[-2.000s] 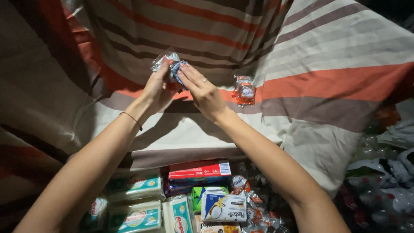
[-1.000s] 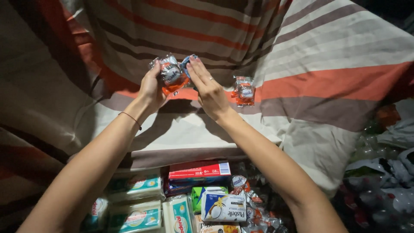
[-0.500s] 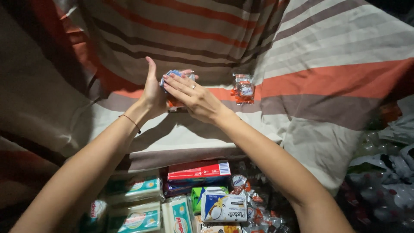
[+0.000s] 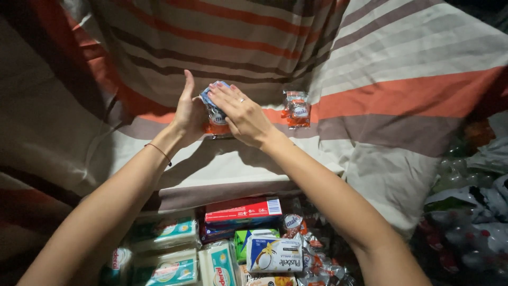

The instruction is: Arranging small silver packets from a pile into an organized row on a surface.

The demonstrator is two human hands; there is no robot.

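A small clear snack packet [image 4: 216, 122] with orange and blue print lies on the striped bedsheet [image 4: 381, 100]. My left hand [image 4: 189, 112] stands upright with its palm against the packet's left side. My right hand [image 4: 241, 114] lies flat over the top of the packet, fingers spread, a ring on one finger. The packet is held between the two hands and mostly hidden by them. A second packet [image 4: 297, 108] of the same kind lies alone on the sheet just to the right of my right hand.
Below the sheet's near edge are packed goods: a red carton [image 4: 243, 208], a white box [image 4: 274, 254], a green box [image 4: 248, 235], soft tissue packs [image 4: 165, 235] and small wrapped items. Shrink-wrapped bottles [image 4: 471, 222] lie in the dark at the right.
Both hands have come down from holding the packet up in the air to pressing it onto the sheet. The right hand moved from its side to on top of it.
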